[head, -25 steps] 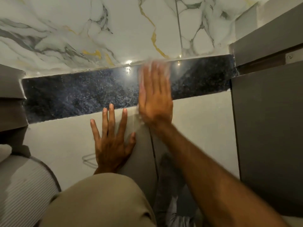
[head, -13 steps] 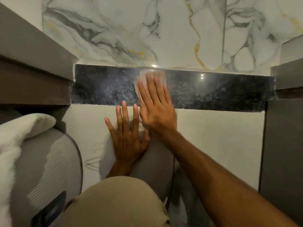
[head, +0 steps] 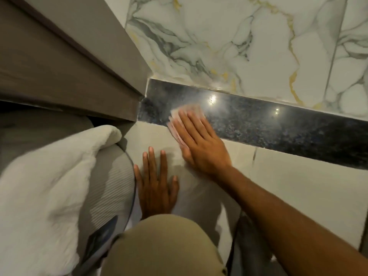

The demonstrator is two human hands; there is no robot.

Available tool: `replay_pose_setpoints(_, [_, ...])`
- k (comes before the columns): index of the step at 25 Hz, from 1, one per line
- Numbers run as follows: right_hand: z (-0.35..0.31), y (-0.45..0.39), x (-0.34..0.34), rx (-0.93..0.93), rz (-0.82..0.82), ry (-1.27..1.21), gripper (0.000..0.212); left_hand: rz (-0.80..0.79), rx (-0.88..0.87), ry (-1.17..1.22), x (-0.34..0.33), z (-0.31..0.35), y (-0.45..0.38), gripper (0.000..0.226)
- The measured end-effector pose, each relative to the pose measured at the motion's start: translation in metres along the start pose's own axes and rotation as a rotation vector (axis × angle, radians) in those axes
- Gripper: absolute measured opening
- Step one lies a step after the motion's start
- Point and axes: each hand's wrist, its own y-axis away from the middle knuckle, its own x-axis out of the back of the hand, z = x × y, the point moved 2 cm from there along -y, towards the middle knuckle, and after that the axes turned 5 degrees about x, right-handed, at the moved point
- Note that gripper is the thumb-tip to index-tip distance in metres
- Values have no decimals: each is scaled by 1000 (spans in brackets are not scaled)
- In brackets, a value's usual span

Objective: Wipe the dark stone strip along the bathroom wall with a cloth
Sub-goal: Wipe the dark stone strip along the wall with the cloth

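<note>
The dark speckled stone strip [head: 268,124] runs across the wall between marble tile above and plain cream tile below. My right hand [head: 199,142] lies flat with fingers spread, pressing a small pale pink cloth [head: 186,110] against the strip close to its left end. Only the cloth's top and left edges show past my fingers. My left hand [head: 156,182] is flat on the cream tile below the strip, fingers apart, holding nothing.
A grey-brown cabinet or frame [head: 69,66] meets the strip's left end. A white fluffy towel [head: 45,180] lies over a ribbed grey rounded object [head: 111,188] at lower left. White marble tile with gold veins [head: 249,46] fills the top. My beige-clad knee [head: 159,248] is at the bottom.
My right hand has slid the cloth leftward along the strip, from its middle to near its left end. The view has swung left. My left hand stays flat on the tile.
</note>
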Motion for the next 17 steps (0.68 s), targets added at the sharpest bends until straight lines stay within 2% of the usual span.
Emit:
replay_pose_setpoints(2, [31, 35, 8, 28, -13, 46, 65, -20, 33, 22, 4, 1, 0, 73])
replay_pose_setpoints(4, [55, 4, 24, -187, 64, 48, 66, -39, 42, 23, 3, 4, -3, 74])
replay_pose_setpoints(6, [42, -61, 31, -359, 133, 15, 70, -30, 23, 32, -2, 3, -2, 75])
replay_pose_setpoints(8, [3, -85, 17, -192, 102, -3, 74, -16, 22, 44, -4, -3, 1, 76])
replay_pose_setpoints(10, [-25, -39, 0, 28, 5, -68, 68, 3, -5, 18, 10, -7, 10, 76])
replay_pose_setpoints(11, [-28, -1, 2, 52, -32, -122, 64, -7, -31, 29, 25, -7, 18, 77])
replay_pose_setpoints(13, [-21, 58, 23, -45, -186, -230, 63, -59, -92, 57, 65, 1, 39, 77])
replay_pose_setpoints(16, [-11, 85, 86, -285, -484, -408, 95, -131, -128, 17, 139, 17, 63, 75])
replay_pose_setpoints(17, [-9, 90, 111, -410, -529, -485, 94, -151, -125, 2, 163, 24, 66, 74])
